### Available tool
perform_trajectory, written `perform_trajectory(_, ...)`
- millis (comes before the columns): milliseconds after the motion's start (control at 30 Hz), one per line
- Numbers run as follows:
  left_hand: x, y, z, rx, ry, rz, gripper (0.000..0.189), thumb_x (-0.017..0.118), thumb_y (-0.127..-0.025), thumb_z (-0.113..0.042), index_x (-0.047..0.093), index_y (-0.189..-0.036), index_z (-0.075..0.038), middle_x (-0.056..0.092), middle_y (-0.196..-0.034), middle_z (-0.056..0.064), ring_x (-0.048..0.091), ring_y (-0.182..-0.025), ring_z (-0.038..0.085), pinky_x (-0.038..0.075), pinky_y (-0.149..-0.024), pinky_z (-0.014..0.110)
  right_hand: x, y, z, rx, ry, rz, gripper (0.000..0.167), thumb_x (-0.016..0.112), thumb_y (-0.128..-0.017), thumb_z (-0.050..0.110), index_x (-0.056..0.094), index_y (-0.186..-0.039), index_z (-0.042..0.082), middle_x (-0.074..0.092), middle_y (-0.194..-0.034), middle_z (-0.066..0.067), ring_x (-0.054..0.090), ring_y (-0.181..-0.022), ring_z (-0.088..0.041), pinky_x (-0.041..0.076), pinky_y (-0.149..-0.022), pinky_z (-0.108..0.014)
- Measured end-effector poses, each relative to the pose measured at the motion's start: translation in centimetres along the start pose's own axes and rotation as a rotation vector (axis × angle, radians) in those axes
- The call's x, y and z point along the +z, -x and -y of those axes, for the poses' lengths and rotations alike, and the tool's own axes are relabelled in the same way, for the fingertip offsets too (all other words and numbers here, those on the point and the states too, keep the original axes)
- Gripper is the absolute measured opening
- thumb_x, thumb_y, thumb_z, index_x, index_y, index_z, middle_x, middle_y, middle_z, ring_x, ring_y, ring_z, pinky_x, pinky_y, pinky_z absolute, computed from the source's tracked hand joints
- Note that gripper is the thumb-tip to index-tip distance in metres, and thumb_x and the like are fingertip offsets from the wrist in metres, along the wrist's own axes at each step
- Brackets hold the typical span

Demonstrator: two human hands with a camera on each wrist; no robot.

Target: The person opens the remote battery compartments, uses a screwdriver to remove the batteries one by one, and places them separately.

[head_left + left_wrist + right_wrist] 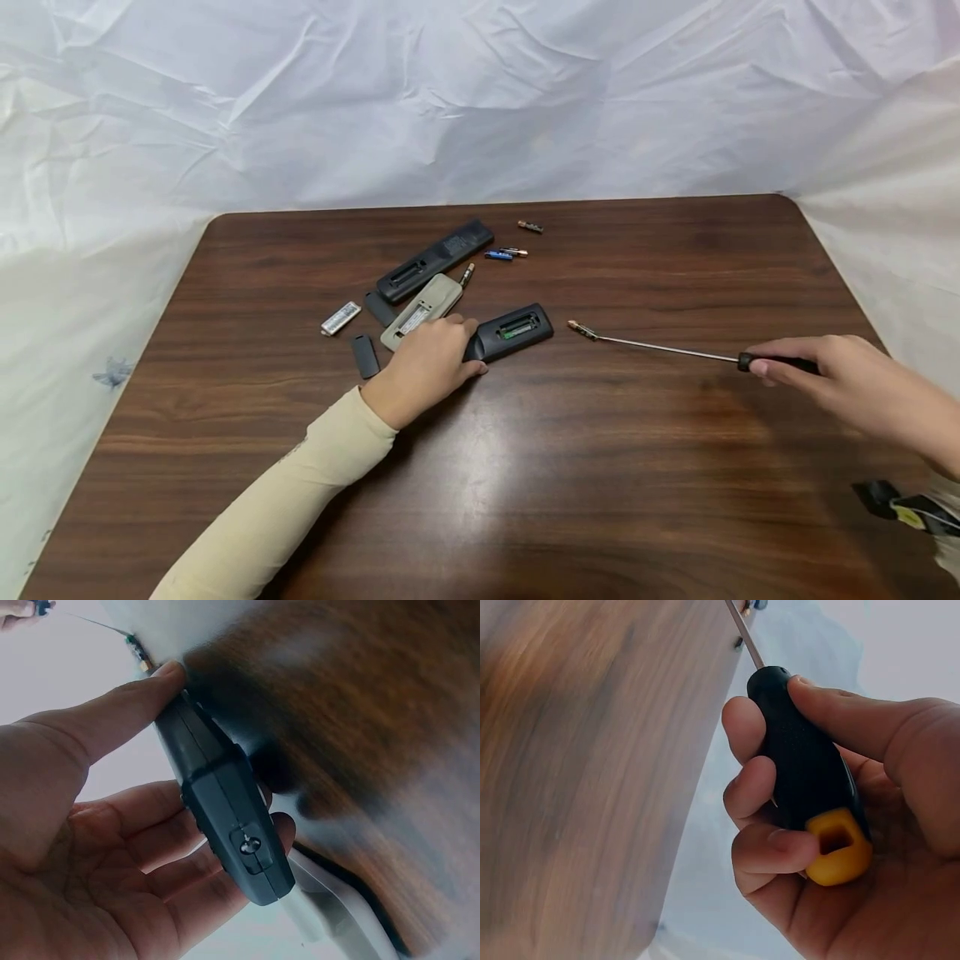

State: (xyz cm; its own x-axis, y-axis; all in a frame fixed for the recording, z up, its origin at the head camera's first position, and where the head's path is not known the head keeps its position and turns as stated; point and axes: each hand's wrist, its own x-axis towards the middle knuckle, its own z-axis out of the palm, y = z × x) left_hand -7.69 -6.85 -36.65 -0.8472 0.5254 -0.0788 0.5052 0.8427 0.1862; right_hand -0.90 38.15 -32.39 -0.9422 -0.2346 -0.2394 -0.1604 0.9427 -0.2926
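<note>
My left hand (427,357) grips a dark remote control (491,342), its fingers and thumb on opposite sides. The remote lies back side up in the head view, and its uncovered battery compartment (519,326) shows some green inside. In the left wrist view, the end of the remote (240,832) faces the camera. My right hand (847,379) holds a screwdriver, its fingers curled round the black handle (799,742) with a yellow end. The long metal shaft (667,347) points left, its tip right at a small battery (582,330) just right of the remote.
Behind the left hand lie a beige remote (446,292) and a longer dark remote (457,247). Two dark battery covers, one in front (365,357), and silver batteries (341,318) lie left. Farther back are a blue battery (498,255) and other small batteries. White cloth (480,100) hangs behind the table.
</note>
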Motion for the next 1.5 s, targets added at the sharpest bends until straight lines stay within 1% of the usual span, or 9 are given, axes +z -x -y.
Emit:
perform_trajectory(167, 0.0, -0.2, -0.2, 0.002, 0.008, 0.005, 0.054, 0.083, -0.094, -0.038, 0.07, -0.131, -0.002, 0.07, -0.106, 0.012, 0.067, -0.079, 0.022, 0.054, -0.061, 0.036, 0.1, -0.5, 0.4, -0.03, 0.011, -0.01, 0.037, 0.064, -0.108, 0.023, 0.07, -0.131, -0.006, 0.078, -0.093, 0.002, 0.074, -0.091, -0.034, 0.056, -0.072, -0.055)
perform_trajectory(333, -0.2, -0.2, -0.3, 0.003, 0.003, -0.005, 0.054, 0.083, -0.093, -0.038, 0.07, -0.131, -0.002, 0.07, -0.104, 0.011, 0.067, -0.079, 0.021, 0.055, -0.061, 0.035, 0.1, -0.9, 0.8, -0.038, -0.008, 0.006, 0.036, 0.065, -0.108, 0.024, 0.071, -0.131, -0.003, 0.078, -0.095, 0.003, 0.074, -0.089, -0.027, 0.057, -0.071, -0.051)
perform_trajectory(433, -0.3, -0.2, -0.3, -0.002, -0.003, -0.007, 0.055, 0.083, -0.093, -0.039, 0.07, -0.131, -0.002, 0.07, -0.104, 0.011, 0.068, -0.079, 0.022, 0.055, -0.061, 0.035, 0.2, -1.2, 1.1, -0.055, -0.029, 0.01, 0.035, 0.064, -0.108, 0.024, 0.072, -0.13, -0.002, 0.078, -0.096, 0.002, 0.074, -0.09, -0.025, 0.058, -0.076, -0.054)
perform_trajectory(600, -0.2, -0.3, -0.3, -0.001, 0.0, -0.006, 0.056, 0.083, -0.093, -0.039, 0.069, -0.132, -0.002, 0.07, -0.106, 0.012, 0.069, -0.081, 0.023, 0.056, -0.062, 0.036, -0.3, -1.1, 1.1, -0.063, -0.009, -0.024, 0.035, 0.064, -0.108, 0.023, 0.071, -0.131, -0.003, 0.079, -0.096, 0.0, 0.075, -0.093, -0.033, 0.056, -0.075, -0.057)
perform_trajectory(800, -0.3, -0.3, -0.2, -0.004, -0.004, -0.013, 0.054, 0.083, -0.093, -0.039, 0.07, -0.131, -0.003, 0.07, -0.104, 0.012, 0.068, -0.08, 0.022, 0.056, -0.062, 0.038, -0.9, -0.7, 0.8, -0.043, 0.007, 0.012, 0.035, 0.065, -0.107, 0.021, 0.071, -0.132, -0.004, 0.079, -0.099, -0.001, 0.073, -0.088, -0.025, 0.055, -0.067, -0.042)
perform_trajectory(933, -0.3, -0.2, -0.1, -0.01, -0.007, -0.009, 0.055, 0.083, -0.093, -0.04, 0.07, -0.132, -0.003, 0.07, -0.105, 0.012, 0.067, -0.081, 0.023, 0.056, -0.063, 0.038, -0.8, -0.9, 1.0, -0.051, -0.002, 0.05, 0.035, 0.066, -0.107, 0.021, 0.071, -0.131, -0.004, 0.079, -0.103, -0.001, 0.073, -0.088, -0.02, 0.055, -0.068, -0.04)
perform_trajectory(1067, -0.4, -0.2, -0.1, -0.012, -0.007, -0.006, 0.056, 0.083, -0.093, -0.04, 0.069, -0.132, -0.002, 0.07, -0.105, 0.012, 0.067, -0.081, 0.023, 0.056, -0.063, 0.038, -0.6, -1.6, 1.4, -0.075, -0.015, 0.055, 0.034, 0.066, -0.107, 0.02, 0.071, -0.131, -0.003, 0.079, -0.105, -0.001, 0.073, -0.087, -0.017, 0.058, -0.07, -0.042)
perform_trajectory(1300, -0.4, -0.3, -0.1, -0.021, -0.005, 0.011, 0.056, 0.083, -0.093, -0.04, 0.07, -0.132, -0.002, 0.07, -0.106, 0.012, 0.066, -0.079, 0.021, 0.055, -0.061, 0.036, -0.7, -3.6, 2.0, -0.116, -0.028, 0.046, 0.03, 0.065, -0.107, 0.016, 0.072, -0.131, -0.001, 0.079, -0.104, 0.0, 0.071, -0.082, -0.012, 0.052, -0.064, -0.03)
perform_trajectory(1500, -0.3, -0.4, -0.2, -0.038, 0.017, 0.052, 0.057, 0.082, -0.094, -0.04, 0.068, -0.135, -0.003, 0.069, -0.108, 0.011, 0.063, -0.078, 0.019, 0.052, -0.06, 0.033, -1.4, -5.5, 2.0, -0.143, -0.02, 0.053, 0.031, 0.063, -0.108, 0.014, 0.07, -0.133, -0.004, 0.08, -0.103, -0.005, 0.073, -0.084, -0.016, 0.049, -0.063, -0.031)
